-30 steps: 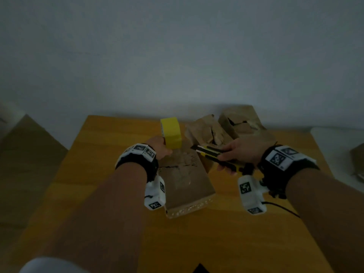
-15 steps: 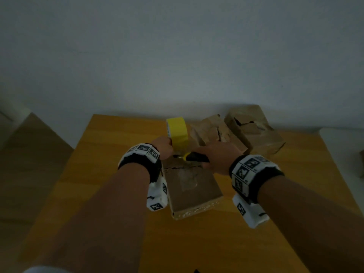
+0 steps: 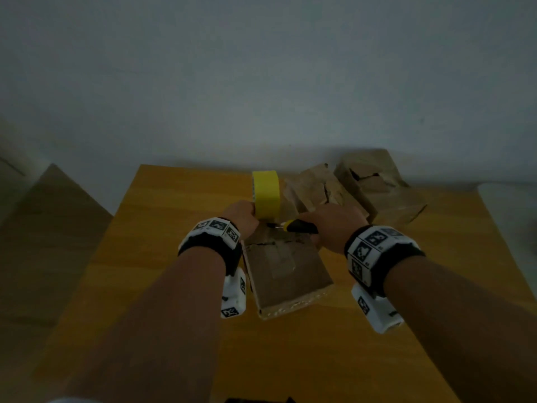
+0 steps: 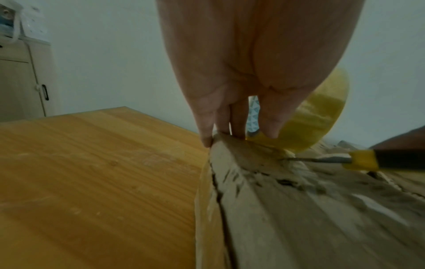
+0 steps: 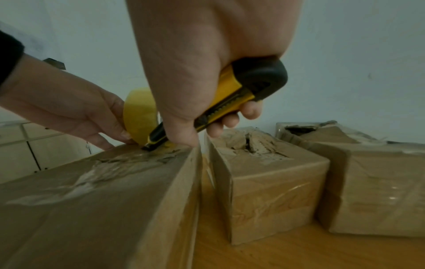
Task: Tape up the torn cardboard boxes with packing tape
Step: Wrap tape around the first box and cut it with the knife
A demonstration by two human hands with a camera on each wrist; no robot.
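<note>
- Your left hand (image 3: 243,214) has its fingers curled round the yellow roll of packing tape (image 3: 266,194) and stands it on edge at the far end of the nearest torn brown cardboard box (image 3: 286,271). I'd guess that's to keep the strip tight while it gets cut.
- Your right hand (image 3: 334,225) is clenched on the yellow-and-black utility knife (image 5: 220,103). The blade points left, right at the foot of the roll, just above the ragged tear in the box top.
- Looks to me like you're at the cut-off step for this strip. Can't really make out the strip itself, too dim.
- Watch the blade, your left fingertips (image 4: 207,140) sit on the box edge just beside it.
- Two more torn cardboard boxes (image 5: 264,163) wait behind on the wooden surface (image 3: 174,228), just beside each other, tears showing on top, so I'd say they're not done yet.
</note>
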